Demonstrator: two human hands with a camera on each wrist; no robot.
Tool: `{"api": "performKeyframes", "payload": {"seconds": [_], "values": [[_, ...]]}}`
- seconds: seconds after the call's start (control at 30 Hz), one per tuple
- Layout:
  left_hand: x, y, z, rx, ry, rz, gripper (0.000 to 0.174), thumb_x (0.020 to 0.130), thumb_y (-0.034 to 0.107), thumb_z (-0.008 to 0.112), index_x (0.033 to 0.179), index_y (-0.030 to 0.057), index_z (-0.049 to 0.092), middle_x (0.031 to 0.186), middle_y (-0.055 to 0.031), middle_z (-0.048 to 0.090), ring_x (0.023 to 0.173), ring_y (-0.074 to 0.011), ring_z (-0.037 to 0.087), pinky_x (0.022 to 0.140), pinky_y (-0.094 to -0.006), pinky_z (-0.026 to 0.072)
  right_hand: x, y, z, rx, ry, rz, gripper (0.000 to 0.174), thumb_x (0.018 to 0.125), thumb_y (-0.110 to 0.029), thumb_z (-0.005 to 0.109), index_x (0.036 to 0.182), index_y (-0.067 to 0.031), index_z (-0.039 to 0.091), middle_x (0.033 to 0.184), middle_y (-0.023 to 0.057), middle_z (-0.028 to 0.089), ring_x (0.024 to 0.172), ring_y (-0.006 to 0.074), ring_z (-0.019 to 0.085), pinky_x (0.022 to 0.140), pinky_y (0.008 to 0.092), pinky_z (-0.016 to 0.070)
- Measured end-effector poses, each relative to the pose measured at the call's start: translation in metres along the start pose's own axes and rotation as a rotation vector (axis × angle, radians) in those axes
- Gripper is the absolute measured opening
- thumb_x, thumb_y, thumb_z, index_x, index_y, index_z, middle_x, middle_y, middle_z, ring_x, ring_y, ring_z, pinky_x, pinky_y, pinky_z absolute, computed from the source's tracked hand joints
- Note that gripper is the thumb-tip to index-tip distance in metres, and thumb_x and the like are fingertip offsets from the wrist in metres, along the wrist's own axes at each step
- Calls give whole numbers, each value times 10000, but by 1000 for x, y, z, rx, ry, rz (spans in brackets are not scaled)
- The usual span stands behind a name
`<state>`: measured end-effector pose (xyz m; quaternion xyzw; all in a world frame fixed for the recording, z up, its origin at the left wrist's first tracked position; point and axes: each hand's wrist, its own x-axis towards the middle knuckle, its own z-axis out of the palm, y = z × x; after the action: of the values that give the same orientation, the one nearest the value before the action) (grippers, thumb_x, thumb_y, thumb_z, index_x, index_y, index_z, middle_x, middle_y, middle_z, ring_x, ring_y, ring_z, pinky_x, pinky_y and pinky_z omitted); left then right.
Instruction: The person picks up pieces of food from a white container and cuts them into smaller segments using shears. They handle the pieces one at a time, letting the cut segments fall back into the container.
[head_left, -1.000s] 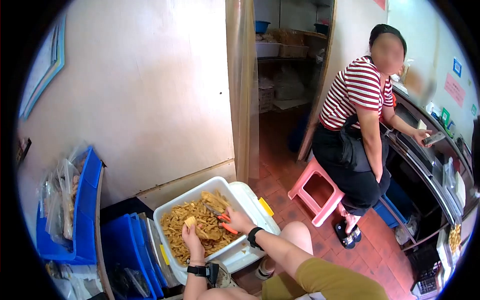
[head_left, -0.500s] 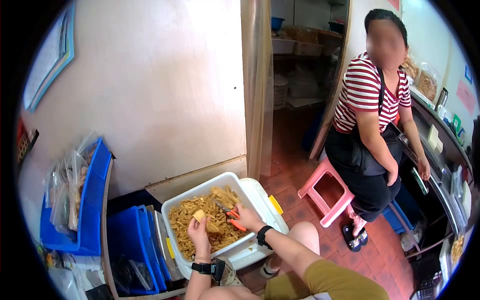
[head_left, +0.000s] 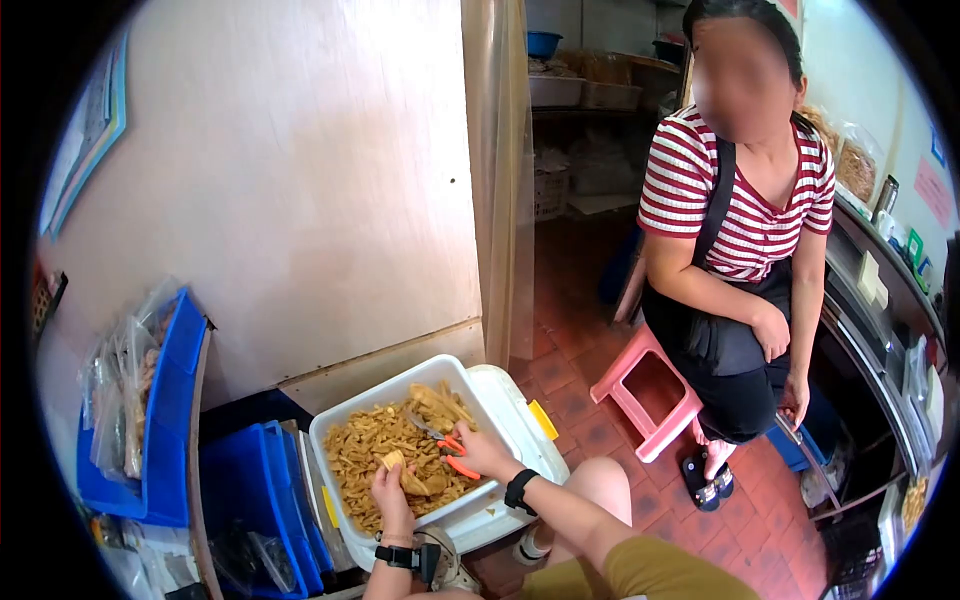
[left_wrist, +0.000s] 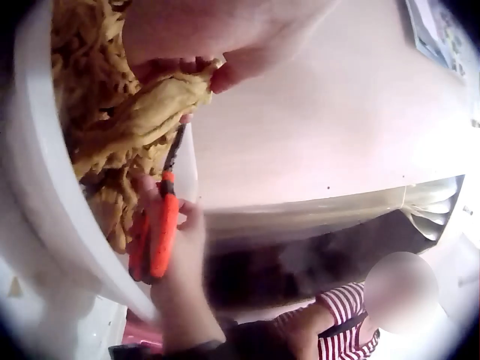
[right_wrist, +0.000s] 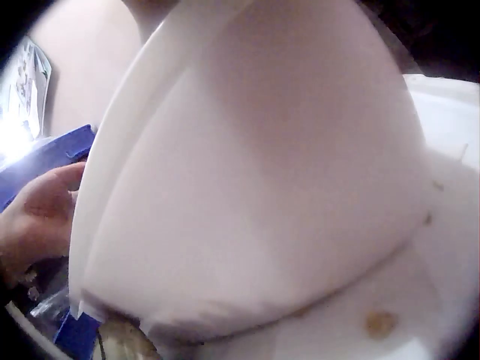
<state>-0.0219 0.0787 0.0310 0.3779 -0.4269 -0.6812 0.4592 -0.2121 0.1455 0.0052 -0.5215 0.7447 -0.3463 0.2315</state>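
My left hand (head_left: pixel 393 500) pinches a wrinkled tan strip-like piece (left_wrist: pixel 150 112) over the pile, its free end slanting down toward the pile. My right hand (head_left: pixel 488 456) grips orange-handled scissors (left_wrist: pixel 165 232), their dark blades close beside that piece in the left wrist view. Both hands work over a white tub (head_left: pixel 472 388) filled with small cut tan pieces (head_left: pixel 365 435). A larger uncut tan piece (head_left: pixel 437 403) lies at the tub's far right corner. The right wrist view shows mostly the tub's outer wall (right_wrist: pixel 255 172), with the right hand and scissors hidden there.
The tub sits on a white lid-like surface (head_left: pixel 500 395) with yellow clips. Blue bins (head_left: pixel 240 480) stand at left, a pale wall (head_left: pixel 330 200) behind. To the right, a person in a striped shirt (head_left: pixel 745 200) sits on a pink stool (head_left: pixel 640 390) near a counter.
The piece in my left hand has tipped lower, toward the pile. My right hand still grips the scissors. The seated person has lowered the hand with a phone-like object and leaned closer.
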Motion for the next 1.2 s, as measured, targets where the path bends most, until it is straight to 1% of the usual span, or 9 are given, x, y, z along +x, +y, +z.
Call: {"api": "performKeyframes", "payload": {"seconds": [0.2,0.6,0.63,0.67,0.7,0.8,0.87,1.0,1.2], "values": [[1,-29,-16,27,1,-208,181,940,113,484,1038,-10,573,894,-54,622,720,-141,617,632,-262,499,-1,-4,-4,6,-13,-10,569,771,-467,701,1061,-45,454,917,213,634,839,390,618,716,419,477],[2,-23,-19,22,-49,-168,192,965,118,447,1052,-8,563,885,-58,628,765,-132,591,715,-266,481,-2,-5,-5,47,-63,7,650,722,-519,724,1097,-70,441,951,202,636,888,400,618,728,449,475],[3,-20,-20,32,-53,-151,193,968,123,444,1062,0,559,891,-58,626,774,-132,589,723,-267,481,-1,-2,1,67,-51,15,646,707,-474,758,1098,-77,432,948,182,643,863,353,633,722,422,480],[3,-16,-20,47,-51,-139,195,970,129,441,1073,7,555,897,-59,625,782,-132,586,731,-268,481,-4,-17,-14,143,-170,131,670,686,-428,792,1109,-79,408,934,152,655,838,292,635,736,372,481],[4,-12,-20,46,-60,-129,196,972,133,441,1080,14,552,902,-55,622,780,-129,584,730,-267,482,-5,-11,-10,276,-104,11,679,679,-435,793,1104,-66,414,878,138,668,781,287,642,682,370,484],[4,0,-20,-48,-100,-160,199,975,146,446,1094,28,552,914,-42,613,791,-117,577,741,-260,478,-9,-9,-10,537,-155,-63,667,691,-211,825,1103,-69,319,985,115,683,836,168,620,778,304,472],[3,4,-20,-35,-87,-163,200,972,147,458,1104,29,550,925,-37,610,809,-112,574,755,-254,473,-15,-10,-12,574,-224,-6,667,685,-189,832,1093,-74,317,993,129,677,849,171,617,791,298,467],[7,4,-18,-47,-97,-128,208,958,144,500,1122,25,547,968,-28,604,865,-101,565,797,-240,457,-18,-18,-17,495,-354,-46,672,681,-171,839,1098,-85,319,993,120,667,877,150,593,813,298,460],[12,6,-23,-82,-93,-147,211,951,134,530,1118,7,552,1020,-35,619,908,-101,578,830,-251,464,-16,-17,-13,533,-404,-55,647,684,-164,837,1092,-83,341,967,102,660,883,144,584,822,285,454]]}}
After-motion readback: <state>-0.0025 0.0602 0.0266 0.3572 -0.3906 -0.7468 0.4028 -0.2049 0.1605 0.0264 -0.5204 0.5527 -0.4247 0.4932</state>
